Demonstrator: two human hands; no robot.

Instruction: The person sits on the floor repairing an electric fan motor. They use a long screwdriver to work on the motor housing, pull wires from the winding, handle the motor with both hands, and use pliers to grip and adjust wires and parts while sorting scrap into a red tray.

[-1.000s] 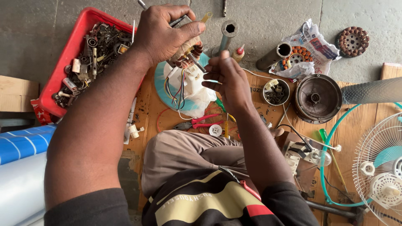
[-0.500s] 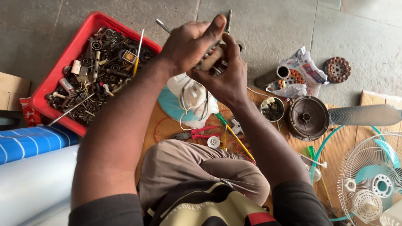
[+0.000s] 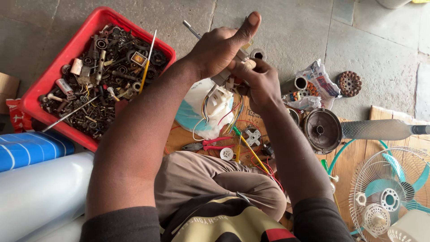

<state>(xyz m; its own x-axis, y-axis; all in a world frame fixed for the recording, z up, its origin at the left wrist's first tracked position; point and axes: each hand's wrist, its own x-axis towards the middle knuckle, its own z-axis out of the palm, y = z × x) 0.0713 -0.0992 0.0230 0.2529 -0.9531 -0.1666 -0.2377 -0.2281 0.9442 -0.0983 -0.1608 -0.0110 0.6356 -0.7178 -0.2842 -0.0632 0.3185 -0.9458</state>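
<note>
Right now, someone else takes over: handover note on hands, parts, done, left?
Left hand and right hand both grip the small motor part with coloured wires, raised above the white-and-teal fan housing.
Red plastic tray of metal scrap parts sits to the left; red-handled pliers and yellow-handled screwdriver lie by the knee.
Done: motor is out of the housing.
Left: wires hang loose; white fan grille lies apart.
</note>
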